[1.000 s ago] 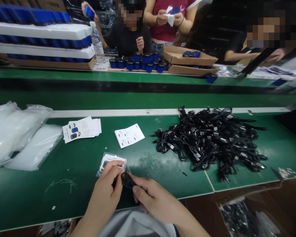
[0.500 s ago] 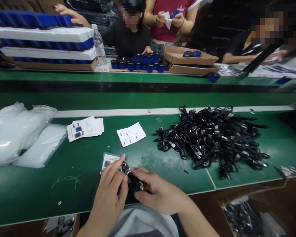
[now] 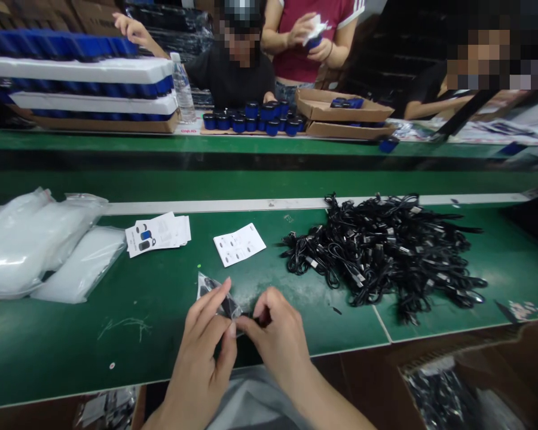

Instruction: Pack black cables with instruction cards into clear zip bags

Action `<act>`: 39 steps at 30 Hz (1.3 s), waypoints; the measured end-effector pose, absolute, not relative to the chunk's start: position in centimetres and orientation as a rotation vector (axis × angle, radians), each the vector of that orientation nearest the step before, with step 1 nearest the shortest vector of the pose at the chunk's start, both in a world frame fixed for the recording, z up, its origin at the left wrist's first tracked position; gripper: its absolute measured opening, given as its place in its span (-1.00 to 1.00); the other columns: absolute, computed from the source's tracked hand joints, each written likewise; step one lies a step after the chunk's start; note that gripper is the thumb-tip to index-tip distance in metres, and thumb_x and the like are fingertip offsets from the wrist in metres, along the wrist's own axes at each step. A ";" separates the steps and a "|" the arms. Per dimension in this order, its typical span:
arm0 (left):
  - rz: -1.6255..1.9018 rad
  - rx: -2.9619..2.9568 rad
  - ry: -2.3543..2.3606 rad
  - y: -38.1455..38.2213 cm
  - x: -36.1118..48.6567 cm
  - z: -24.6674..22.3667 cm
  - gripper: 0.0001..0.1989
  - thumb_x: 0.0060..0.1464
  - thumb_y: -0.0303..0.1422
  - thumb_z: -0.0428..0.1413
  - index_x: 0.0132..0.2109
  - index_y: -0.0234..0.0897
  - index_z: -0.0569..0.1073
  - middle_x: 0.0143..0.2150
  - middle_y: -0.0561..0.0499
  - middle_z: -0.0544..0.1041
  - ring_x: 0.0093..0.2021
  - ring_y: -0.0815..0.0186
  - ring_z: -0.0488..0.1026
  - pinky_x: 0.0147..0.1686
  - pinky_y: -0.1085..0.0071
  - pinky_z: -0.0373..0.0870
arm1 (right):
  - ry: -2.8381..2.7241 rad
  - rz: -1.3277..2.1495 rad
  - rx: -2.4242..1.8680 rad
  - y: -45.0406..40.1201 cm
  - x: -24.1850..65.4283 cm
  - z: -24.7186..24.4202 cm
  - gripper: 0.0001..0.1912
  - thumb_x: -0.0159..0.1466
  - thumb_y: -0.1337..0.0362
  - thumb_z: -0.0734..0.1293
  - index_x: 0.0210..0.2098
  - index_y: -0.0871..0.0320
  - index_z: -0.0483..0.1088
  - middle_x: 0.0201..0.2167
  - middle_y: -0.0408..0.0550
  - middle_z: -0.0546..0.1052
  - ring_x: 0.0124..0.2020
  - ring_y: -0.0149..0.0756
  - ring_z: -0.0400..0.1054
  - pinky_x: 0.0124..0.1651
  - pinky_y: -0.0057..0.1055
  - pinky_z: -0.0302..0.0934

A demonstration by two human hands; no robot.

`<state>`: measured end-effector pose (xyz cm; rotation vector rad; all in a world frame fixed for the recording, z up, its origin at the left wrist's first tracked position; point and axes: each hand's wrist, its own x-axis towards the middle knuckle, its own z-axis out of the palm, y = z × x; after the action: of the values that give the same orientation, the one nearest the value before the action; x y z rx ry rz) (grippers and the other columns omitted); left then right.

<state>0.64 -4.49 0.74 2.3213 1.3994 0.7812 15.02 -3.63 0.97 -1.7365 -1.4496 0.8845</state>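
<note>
My left hand (image 3: 206, 343) is closed around a small clear plastic bag (image 3: 202, 289) near the table's front edge. A folded black cable (image 3: 226, 307) shows through the film, beside a printed card that is mostly covered. My right hand (image 3: 280, 331) pinches at the near end of the bag, thumb and fingertips around a dark end of the cable, partly hidden by the fingers. Ahead lie a stack of white leaflets (image 3: 240, 245) and a fanned stack of printed cards (image 3: 159, 235). To the right is a big heap of bundled black USB cables (image 3: 381, 251).
Stuffed clear bags (image 3: 22, 245) lie at the left of the green table (image 3: 161, 340). Below the front edge are boxes with bagged items (image 3: 443, 388). Across, co-workers handle blue round devices (image 3: 251, 122) near a water bottle (image 3: 182, 89) and foam trays (image 3: 94, 71).
The black cable has gone further into the bag, and its plug no longer shows. My right hand has turned and closed at the bag's end. A co-worker's hand wipes a blue device.
</note>
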 end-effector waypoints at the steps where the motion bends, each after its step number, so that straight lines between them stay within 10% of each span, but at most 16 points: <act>1: 0.797 2.308 1.396 -4.5 0.7 0.8 -0.81 0.16 -0.50 -0.11 -0.40 -0.20 0.25 0.23 -0.08 0.22 0.19 0.16 0.12 0.04 0.15 0.27 | -1.451 0.873 -1.734 -3.6 14.9 0.9 -0.81 0.01 0.37 0.41 -0.36 0.18 0.39 -0.46 -0.15 0.43 -0.47 -0.35 0.31 -0.36 -0.44 0.19; 10: 0.710 2.358 1.328 -3.3 -1.0 1.6 -0.99 0.10 -0.35 0.03 -0.29 -0.16 0.32 0.21 -0.05 0.27 0.26 0.06 0.05 0.16 -0.10 -0.01 | -1.811 1.162 -1.364 -3.2 16.4 0.9 -0.85 0.23 0.42 0.21 -0.43 0.15 0.36 -0.53 -0.20 0.44 -0.49 -0.40 0.29 -0.41 -0.52 0.08; 12: 0.699 2.189 1.446 -2.2 -2.1 1.7 -0.75 0.04 -0.23 0.10 -0.12 -0.15 0.32 0.23 -0.10 0.25 0.25 0.01 0.09 0.18 -0.15 -0.11 | -1.718 1.253 -1.387 -3.1 16.6 0.8 -0.86 0.22 0.40 0.23 -0.46 0.15 0.37 -0.56 -0.19 0.45 -0.50 -0.39 0.31 -0.41 -0.51 0.10; 16: 0.598 1.467 1.500 -0.9 -3.6 1.5 -0.51 0.08 -0.09 0.01 0.09 -0.21 0.22 -0.04 -0.15 0.49 -0.08 0.12 0.47 -0.16 0.19 0.42 | -1.360 1.561 -1.235 -3.0 16.8 -0.1 -0.93 0.21 0.37 0.25 -0.39 0.16 0.36 -0.54 -0.16 0.47 -0.49 -0.38 0.37 -0.37 -0.48 0.21; 19: 0.618 1.135 1.455 -1.2 -3.4 1.2 -0.50 0.01 -0.06 0.07 0.02 -0.26 0.29 -0.39 0.01 0.55 -0.42 0.27 0.51 -0.44 0.40 0.44 | -1.242 1.342 -1.226 -3.1 16.8 -0.8 -0.79 0.13 0.40 0.33 -0.24 0.11 0.31 -0.41 -0.17 0.44 -0.50 -0.42 0.34 -0.41 -0.49 0.22; 26: 0.913 1.071 1.580 -2.5 -1.1 1.9 -0.47 -0.02 -0.11 0.09 0.07 -0.19 0.20 -0.48 0.20 0.44 -0.69 0.47 0.36 -0.63 0.51 0.41 | -1.652 1.065 -1.193 -3.1 17.1 -0.2 -0.80 0.20 0.39 0.31 -0.20 0.06 0.45 -0.09 -0.03 0.40 -0.15 -0.28 0.35 -0.10 -0.38 0.22; 39: 0.991 1.198 1.638 -3.5 -0.9 1.6 -0.47 -0.21 -0.26 0.22 -0.03 -0.21 0.30 -0.35 0.10 0.47 -0.46 0.34 0.47 -0.44 0.45 0.42 | -1.114 1.734 -1.039 -2.8 17.2 -0.3 -0.77 0.11 0.12 0.40 -0.52 0.17 0.50 -0.40 -0.10 0.42 -0.31 -0.31 0.28 -0.21 -0.41 0.15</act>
<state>-0.88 -3.54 1.65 1.1979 1.6383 0.9911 17.22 -2.81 -0.34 -1.0394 -1.1143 1.7339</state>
